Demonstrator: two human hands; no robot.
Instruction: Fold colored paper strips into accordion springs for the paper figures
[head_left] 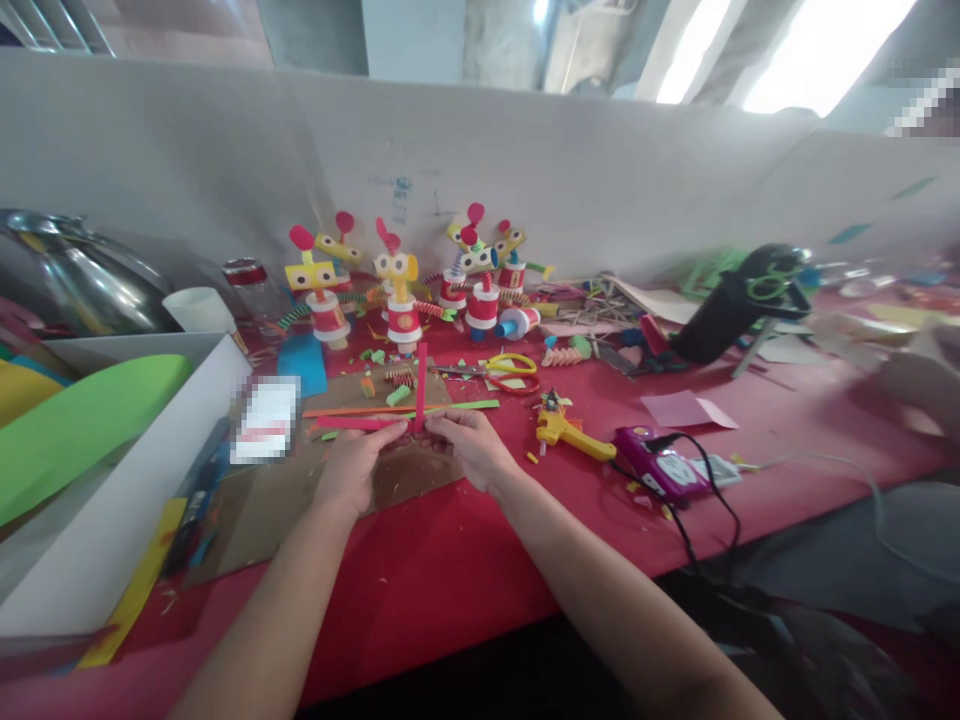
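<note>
Two pink paper strips meet at a corner between my hands: one strip (421, 378) points away from me, the other (352, 423) runs to the left. My left hand (361, 458) pinches the sideways strip near the corner. The fingers of my right hand (472, 445) are closed on the strips at the corner. Beneath them lies a brown cardboard sheet (416, 480). Just beyond are an orange strip (352, 410), a green strip (476, 405) and small folded paper springs (398, 396).
Paper-cup figures (405, 318) stand along the wall. Scissors (514, 372), a yellow glue gun (574, 438) and a purple power strip (660, 465) with cables lie right. A white box (127, 490) and steel jug (97, 275) are left. A black holder (724, 310) stands back right.
</note>
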